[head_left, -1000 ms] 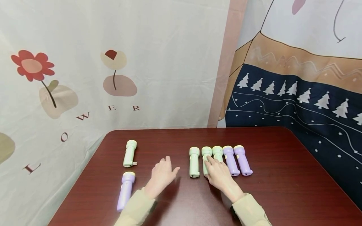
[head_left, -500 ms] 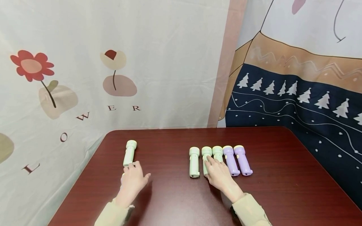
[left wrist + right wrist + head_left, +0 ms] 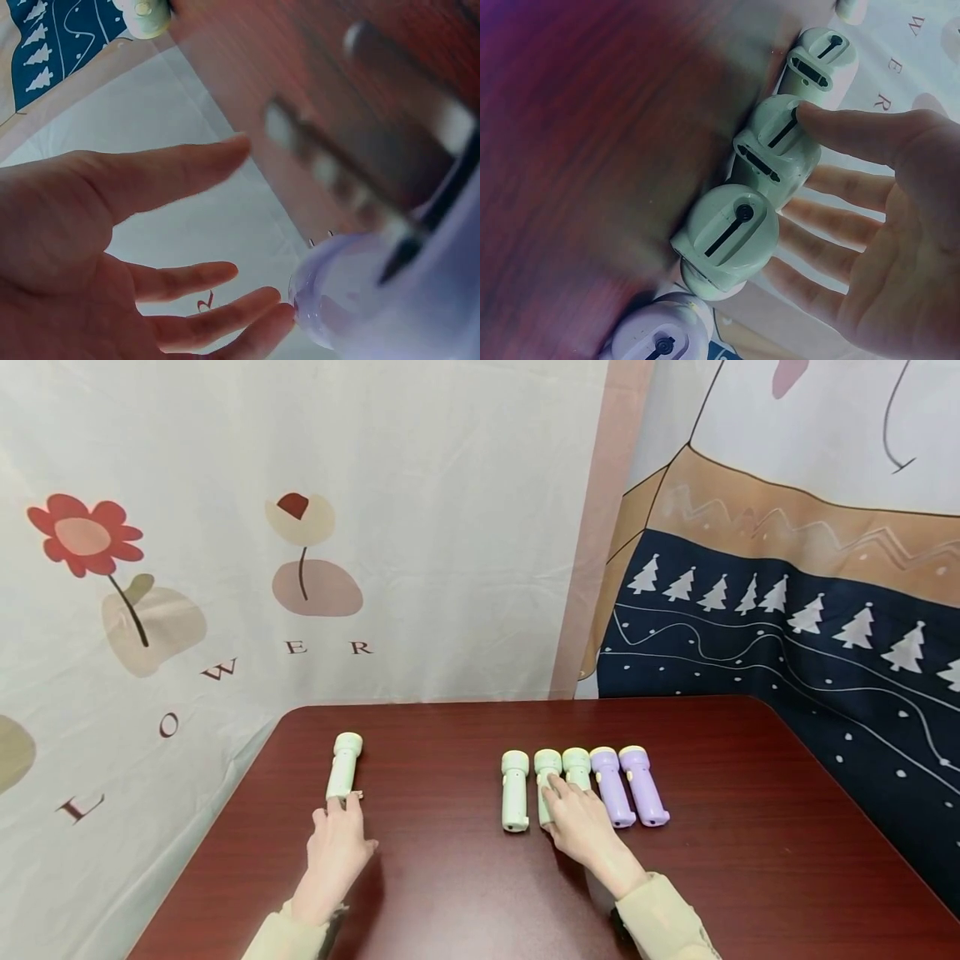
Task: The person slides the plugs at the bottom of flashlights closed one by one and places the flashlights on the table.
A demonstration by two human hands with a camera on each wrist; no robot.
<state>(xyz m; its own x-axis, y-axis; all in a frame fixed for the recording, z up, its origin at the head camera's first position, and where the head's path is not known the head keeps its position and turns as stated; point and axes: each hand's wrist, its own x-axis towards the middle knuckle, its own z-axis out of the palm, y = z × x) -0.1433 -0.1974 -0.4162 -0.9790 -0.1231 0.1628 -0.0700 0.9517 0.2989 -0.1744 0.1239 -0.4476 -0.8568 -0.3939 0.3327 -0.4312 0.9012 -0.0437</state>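
On the left of the table my left hand [image 3: 336, 853] is over a purple flashlight [image 3: 405, 307], which it hides in the head view. In the left wrist view its fingertips reach this flashlight's far end, fingers fairly straight. Blurred metal prongs [image 3: 330, 169] stick out near the camera. Just beyond these fingers lies a green flashlight [image 3: 344, 766] with a small prong at its base. My right hand [image 3: 585, 827] rests on the row, its thumb touching the base of the middle green flashlight [image 3: 769, 146]. Its other fingers lie along the far side, partly hidden; another green flashlight [image 3: 731, 232] is beside them.
A separate green flashlight [image 3: 515, 793] lies left of the right hand. Two purple flashlights [image 3: 643, 785] end the row on the right. Behind the dark red table [image 3: 750, 893] hang a pale flower-print curtain [image 3: 465, 527] and a navy tree-print cloth [image 3: 750, 635].
My left hand has moved left from mid-table to the purple flashlight, then slightly farther left and nearer the front. My right hand and the row of flashlights have stayed in place.
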